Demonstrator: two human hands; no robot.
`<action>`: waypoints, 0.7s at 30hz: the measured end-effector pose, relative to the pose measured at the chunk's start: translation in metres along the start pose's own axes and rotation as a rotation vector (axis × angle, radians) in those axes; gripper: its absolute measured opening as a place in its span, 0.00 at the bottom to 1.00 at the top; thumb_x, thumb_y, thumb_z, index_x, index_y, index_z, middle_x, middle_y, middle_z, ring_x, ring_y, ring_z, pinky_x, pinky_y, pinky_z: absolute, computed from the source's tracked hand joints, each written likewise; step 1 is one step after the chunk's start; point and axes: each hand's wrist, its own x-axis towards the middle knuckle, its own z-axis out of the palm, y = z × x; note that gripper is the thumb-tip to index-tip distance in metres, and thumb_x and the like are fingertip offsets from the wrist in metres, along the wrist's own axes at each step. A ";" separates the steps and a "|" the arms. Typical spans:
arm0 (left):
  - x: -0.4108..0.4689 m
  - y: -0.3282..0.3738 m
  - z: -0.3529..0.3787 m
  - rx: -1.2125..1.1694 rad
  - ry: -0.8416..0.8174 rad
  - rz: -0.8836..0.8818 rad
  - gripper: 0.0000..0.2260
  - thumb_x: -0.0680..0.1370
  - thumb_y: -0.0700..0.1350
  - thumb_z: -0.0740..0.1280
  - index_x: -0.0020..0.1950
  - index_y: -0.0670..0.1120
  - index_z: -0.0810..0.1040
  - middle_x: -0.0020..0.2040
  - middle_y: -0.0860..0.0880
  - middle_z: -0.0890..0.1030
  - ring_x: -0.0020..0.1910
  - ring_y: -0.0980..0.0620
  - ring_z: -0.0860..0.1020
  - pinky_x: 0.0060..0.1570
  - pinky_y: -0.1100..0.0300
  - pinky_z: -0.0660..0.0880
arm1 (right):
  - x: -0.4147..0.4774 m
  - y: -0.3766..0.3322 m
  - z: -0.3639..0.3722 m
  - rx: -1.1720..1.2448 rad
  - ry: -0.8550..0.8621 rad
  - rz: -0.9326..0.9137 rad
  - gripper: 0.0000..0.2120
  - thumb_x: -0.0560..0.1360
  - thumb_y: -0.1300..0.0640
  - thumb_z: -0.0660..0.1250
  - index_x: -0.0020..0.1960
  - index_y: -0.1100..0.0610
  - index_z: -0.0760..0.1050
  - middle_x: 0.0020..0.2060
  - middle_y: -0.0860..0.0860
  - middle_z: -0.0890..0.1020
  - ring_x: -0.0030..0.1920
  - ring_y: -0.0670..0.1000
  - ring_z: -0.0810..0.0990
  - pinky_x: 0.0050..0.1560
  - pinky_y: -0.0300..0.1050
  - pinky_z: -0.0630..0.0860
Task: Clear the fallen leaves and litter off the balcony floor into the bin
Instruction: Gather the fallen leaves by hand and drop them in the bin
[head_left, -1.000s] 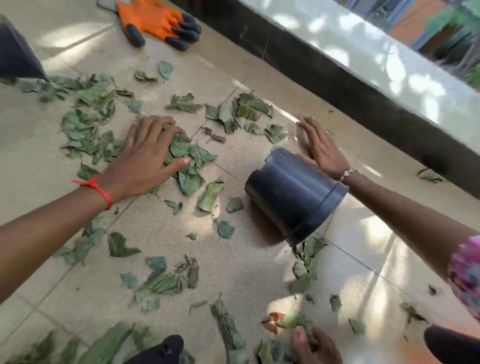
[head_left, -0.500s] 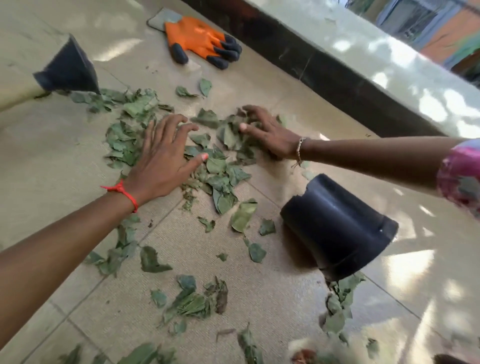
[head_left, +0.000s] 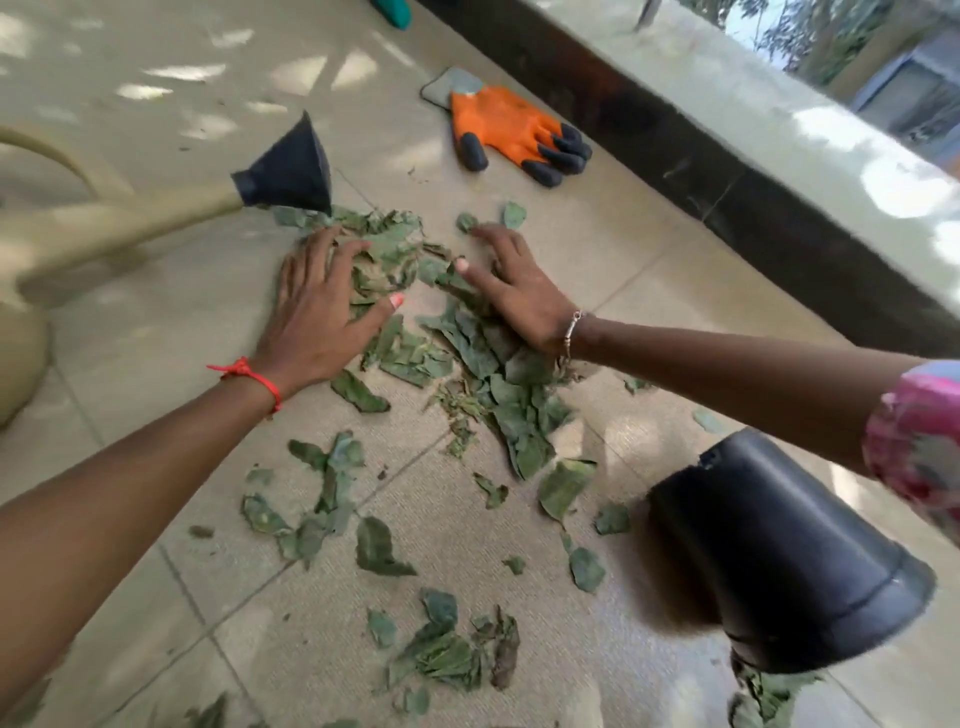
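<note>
Two hands press flat on one heap of leaves (head_left: 387, 252) on the balcony floor (head_left: 156, 312): left hand (head_left: 317, 317) and right hand (head_left: 519, 301), each grip spread open, clasping nothing. One black bin (head_left: 779, 561) lies tipped nearby. One orange glove (head_left: 506, 127) and one watering can (head_left: 130, 221) lie beyond.

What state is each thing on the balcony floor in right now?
Black plastic bin: tipped on its side, leaves at its mouth.
Green fallen leaves: scattered, partly heaped between the hands.
Left hand: flat on the leaves.
Right hand: flat on the leaves.
Orange black-tipped glove: lying unworn on tiles.
</note>
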 end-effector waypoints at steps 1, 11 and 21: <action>0.000 -0.004 0.000 -0.002 0.010 -0.007 0.33 0.73 0.66 0.52 0.72 0.48 0.60 0.76 0.44 0.53 0.76 0.46 0.49 0.74 0.47 0.46 | 0.009 -0.004 0.000 0.031 0.039 -0.012 0.25 0.79 0.45 0.57 0.73 0.53 0.58 0.73 0.52 0.58 0.70 0.52 0.62 0.68 0.44 0.58; 0.005 -0.021 -0.002 0.050 0.028 -0.140 0.40 0.70 0.68 0.57 0.75 0.47 0.55 0.77 0.41 0.47 0.77 0.45 0.44 0.75 0.46 0.43 | 0.052 -0.012 0.030 -0.240 0.134 -0.033 0.26 0.77 0.39 0.55 0.69 0.54 0.64 0.70 0.52 0.65 0.70 0.52 0.62 0.72 0.52 0.55; 0.037 -0.041 -0.017 0.062 -0.120 -0.174 0.42 0.73 0.67 0.60 0.77 0.49 0.44 0.78 0.43 0.45 0.77 0.46 0.43 0.74 0.48 0.39 | 0.065 -0.032 0.056 -0.378 0.053 -0.119 0.31 0.76 0.38 0.56 0.75 0.47 0.53 0.76 0.49 0.53 0.75 0.50 0.51 0.75 0.51 0.45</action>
